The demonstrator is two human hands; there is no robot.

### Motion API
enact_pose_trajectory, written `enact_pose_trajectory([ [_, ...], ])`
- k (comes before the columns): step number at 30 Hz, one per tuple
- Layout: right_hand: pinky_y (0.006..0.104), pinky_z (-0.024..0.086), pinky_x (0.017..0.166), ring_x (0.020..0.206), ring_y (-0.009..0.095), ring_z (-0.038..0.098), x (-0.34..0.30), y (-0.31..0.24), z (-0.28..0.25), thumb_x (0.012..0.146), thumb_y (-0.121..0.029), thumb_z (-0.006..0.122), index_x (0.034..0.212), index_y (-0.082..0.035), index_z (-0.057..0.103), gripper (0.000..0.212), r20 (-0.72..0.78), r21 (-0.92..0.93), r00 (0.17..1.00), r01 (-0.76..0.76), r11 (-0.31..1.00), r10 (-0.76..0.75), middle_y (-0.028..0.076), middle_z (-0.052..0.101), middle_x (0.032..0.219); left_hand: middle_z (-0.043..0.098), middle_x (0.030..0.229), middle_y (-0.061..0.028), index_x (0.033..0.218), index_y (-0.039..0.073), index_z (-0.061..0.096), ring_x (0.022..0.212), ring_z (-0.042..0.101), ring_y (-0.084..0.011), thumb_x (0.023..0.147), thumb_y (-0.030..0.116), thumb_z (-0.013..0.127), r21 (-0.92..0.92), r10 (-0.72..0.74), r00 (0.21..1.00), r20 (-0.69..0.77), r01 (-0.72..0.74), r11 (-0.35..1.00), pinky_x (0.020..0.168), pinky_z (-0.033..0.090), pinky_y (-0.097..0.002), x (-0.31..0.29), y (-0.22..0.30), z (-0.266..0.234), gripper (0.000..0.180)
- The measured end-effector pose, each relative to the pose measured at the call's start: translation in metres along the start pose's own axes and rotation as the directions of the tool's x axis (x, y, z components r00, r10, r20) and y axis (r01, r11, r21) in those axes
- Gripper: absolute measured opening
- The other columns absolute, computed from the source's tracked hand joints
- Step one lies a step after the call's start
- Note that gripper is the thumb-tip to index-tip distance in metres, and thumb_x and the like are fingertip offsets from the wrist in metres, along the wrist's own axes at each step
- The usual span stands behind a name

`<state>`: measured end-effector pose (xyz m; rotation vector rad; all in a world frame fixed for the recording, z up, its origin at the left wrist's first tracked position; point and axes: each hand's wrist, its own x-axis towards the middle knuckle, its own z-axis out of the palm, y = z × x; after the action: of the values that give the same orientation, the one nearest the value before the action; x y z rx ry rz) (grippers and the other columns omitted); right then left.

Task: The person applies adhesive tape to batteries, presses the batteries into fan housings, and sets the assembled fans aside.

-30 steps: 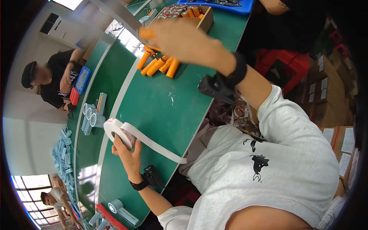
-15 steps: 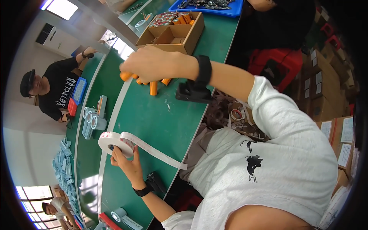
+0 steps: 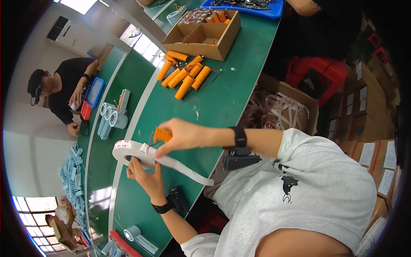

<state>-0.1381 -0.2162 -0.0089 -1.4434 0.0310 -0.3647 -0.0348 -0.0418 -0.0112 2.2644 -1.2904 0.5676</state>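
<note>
My left hand (image 3: 147, 182) grips a roll of white double-sided tape (image 3: 122, 148), with fingers at its core. From the roll, a loose tape strip (image 3: 186, 170) runs toward the table's near edge. Just above the strip, my right hand (image 3: 183, 135) is closed on an orange battery pack (image 3: 162, 135) that trails thin red and dark wires. The thumb of that hand is beside or on the strip; contact is not clear. Farther up the green table lies a pile of orange battery packs (image 3: 185, 87) with wires.
A divided cardboard box (image 3: 223, 45) with more packs stands beyond the pile. Pale blue cylindrical parts (image 3: 118, 120) stand across the table's metal strip. A blue tray (image 3: 274, 10) is at the far end. A scrap box (image 3: 314, 113) stands beside the table. A co-worker (image 3: 64, 92) sits opposite.
My right hand has come from the battery pile to the tape roll, carrying an orange battery pack. My left hand stays on the roll. The co-worker opposite has moved an arm.
</note>
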Motion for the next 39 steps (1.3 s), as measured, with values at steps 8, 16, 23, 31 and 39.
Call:
enact_pose_trajectory([
  [8, 0.0231, 0.039, 0.054, 0.062, 0.008, 0.049, -0.013, 0.017, 0.016, 0.076, -0.018, 0.067, 0.091, 0.000, 0.055, 0.026, 0.211, -0.178, 0.977, 0.051, 0.983, -0.013, 0.003, 0.056, 0.077, 0.059, 0.100, -0.0148, 0.108, -0.007, 0.050, 0.091, 0.054, -0.0243, 0.068, 0.011, 0.070, -0.592, -0.560, 0.824, -0.085, 0.410, 0.694, 0.081, 0.040, -0.0353, 0.007, -0.020, -0.020, 0.048],
  [16, 0.0225, 0.041, 0.063, 0.071, 0.007, 0.048, -0.007, 0.006, 0.000, 0.081, -0.017, 0.062, 0.107, 0.000, 0.050, 0.033, 0.106, 0.225, 0.992, 0.048, 0.973, -0.074, 0.002, 0.054, 0.081, 0.058, 0.105, -0.0162, 0.116, -0.008, 0.047, 0.095, 0.055, -0.0256, 0.075, 0.008, 0.064, -0.249, -0.373, 0.888, -0.267, 0.311, 0.917, 0.085, 0.041, -0.0351, -0.002, -0.021, -0.017, 0.047],
  [23, 0.0237, 0.041, 0.068, 0.074, 0.008, 0.048, 0.007, 0.001, 0.000, 0.082, -0.018, 0.061, 0.107, 0.000, 0.055, 0.032, -0.100, 0.042, 0.953, 0.292, 0.955, -0.287, 0.003, 0.054, 0.085, 0.054, 0.111, -0.0199, 0.118, -0.006, 0.046, 0.103, 0.046, -0.0324, 0.064, 0.011, 0.074, -0.035, -0.169, 0.974, -0.153, 0.166, 0.986, 0.087, 0.038, -0.0381, -0.008, -0.006, -0.004, 0.062],
  [31, 0.0272, 0.042, 0.072, 0.079, 0.017, 0.051, 0.028, -0.017, 0.024, 0.082, -0.015, 0.058, 0.102, 0.002, 0.058, 0.026, -0.103, -0.162, 0.918, 0.365, 0.917, -0.383, 0.010, 0.053, 0.092, 0.055, 0.104, -0.0145, 0.108, -0.004, 0.052, 0.095, 0.043, -0.0294, 0.057, 0.006, 0.073, -0.012, -0.034, 0.971, -0.236, 0.032, 0.999, 0.083, 0.032, -0.0368, -0.005, -0.003, -0.005, 0.057],
  [39, 0.0289, 0.042, 0.074, 0.083, 0.021, 0.052, 0.053, -0.008, 0.051, 0.084, -0.013, 0.053, 0.098, 0.006, 0.056, 0.024, -0.138, -0.329, 0.907, 0.338, 0.882, -0.399, 0.013, 0.052, 0.095, 0.056, 0.105, -0.0141, 0.106, -0.005, 0.053, 0.092, 0.047, -0.0299, 0.064, 0.012, 0.074, -0.005, -0.070, 0.986, -0.153, 0.070, 0.998, 0.082, 0.034, -0.0359, -0.006, 0.005, -0.007, 0.050],
])
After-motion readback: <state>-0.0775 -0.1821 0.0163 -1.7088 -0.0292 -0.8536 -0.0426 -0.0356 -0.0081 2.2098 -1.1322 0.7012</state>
